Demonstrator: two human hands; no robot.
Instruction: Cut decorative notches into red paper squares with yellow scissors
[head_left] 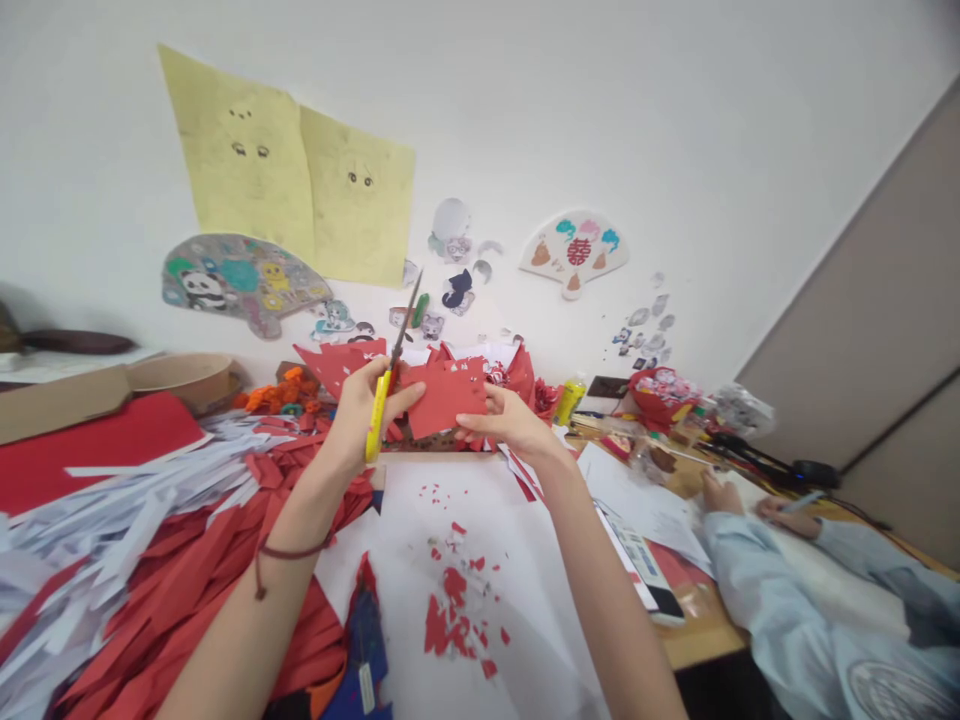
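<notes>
My left hand (361,405) is closed around yellow-handled scissors (377,418), whose dark blades point up toward the wall. Its thumb also presses on the left end of a red sheet of paper (446,395). My right hand (514,422) pinches the right end of that sheet between thumb and fingers. The red paper is raised above the table, with small notches along its upper edge. Beneath my hands lies a white sheet (420,520) strewn with small red paper scraps (456,590).
Heaps of red strips (202,560) and white strips (112,500) fill the left side. Red folded paper pieces (341,365) stand behind my hands. At right, a phone (664,603) lies near papers, and another person's sleeves (780,600) rest by the table, one hand holding a pen.
</notes>
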